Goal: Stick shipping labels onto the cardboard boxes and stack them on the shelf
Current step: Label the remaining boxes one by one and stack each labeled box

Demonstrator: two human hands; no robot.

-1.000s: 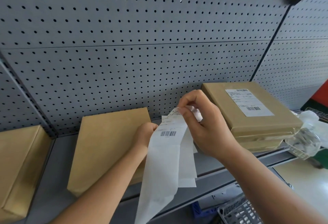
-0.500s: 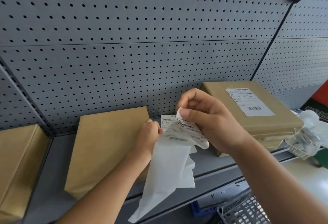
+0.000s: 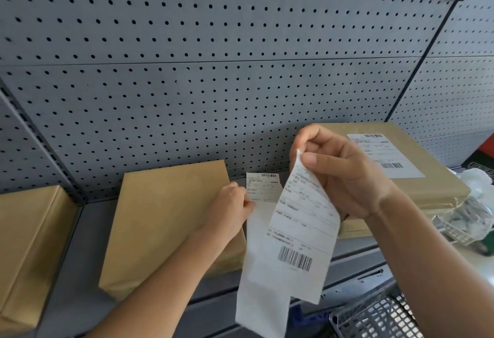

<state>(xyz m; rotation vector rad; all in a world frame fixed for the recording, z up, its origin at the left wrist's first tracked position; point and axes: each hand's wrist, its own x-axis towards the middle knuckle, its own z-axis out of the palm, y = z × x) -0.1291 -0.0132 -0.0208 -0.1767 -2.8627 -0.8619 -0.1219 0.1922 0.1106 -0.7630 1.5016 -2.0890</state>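
One label (image 3: 302, 220) is now hanging nearly peeled off, right hand (image 3: 344, 177) pinching its top; left hand (image 3: 230, 209) is gripping the backing (image 3: 262, 297). Behind, a bare box (image 3: 165, 220) and a labelled box (image 3: 427, 188) are lying on the shelf (image 3: 80, 270).

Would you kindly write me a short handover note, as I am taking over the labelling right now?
Left grip holds the backing strip. Right grip pinches the peeled label by its top corner.
Done: the right stack's top box is labelled.
Left: stick this label on the bare middle box, stack it; the far-left box shows no label.
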